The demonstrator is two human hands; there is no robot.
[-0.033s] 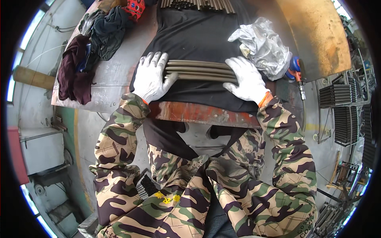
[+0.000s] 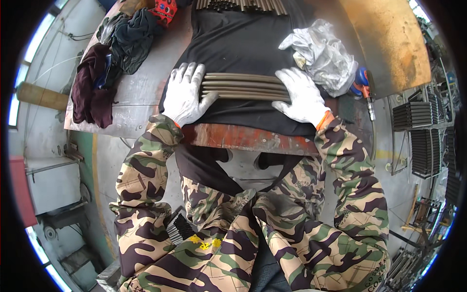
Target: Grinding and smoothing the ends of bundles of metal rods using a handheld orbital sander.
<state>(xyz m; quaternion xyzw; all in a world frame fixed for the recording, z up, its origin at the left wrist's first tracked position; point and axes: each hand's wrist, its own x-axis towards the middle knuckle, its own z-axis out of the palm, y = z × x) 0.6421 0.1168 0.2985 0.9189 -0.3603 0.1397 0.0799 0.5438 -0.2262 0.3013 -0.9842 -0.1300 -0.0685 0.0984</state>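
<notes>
Several grey metal rods [image 2: 243, 86] lie side by side in a flat row on a black cloth [image 2: 233, 44] spread over the workbench. My left hand [image 2: 185, 95], in a white glove, rests flat at the rods' left ends, fingers spread and thumb lying across the nearest rods. My right hand [image 2: 301, 95], also in a white glove, lies flat on top of the rods' right ends. Neither hand is closed around the rods. Camouflage sleeves and trousers fill the lower part of the view.
More rods [image 2: 243, 5] lie at the bench's far edge. A crumpled silvery bag [image 2: 321, 53] and a blue and red tool [image 2: 362, 82] sit right of my right hand. Dark clothes [image 2: 97, 78] are piled at left. A rusty plate [image 2: 389, 44] and metal racks [image 2: 413, 117] stand at right.
</notes>
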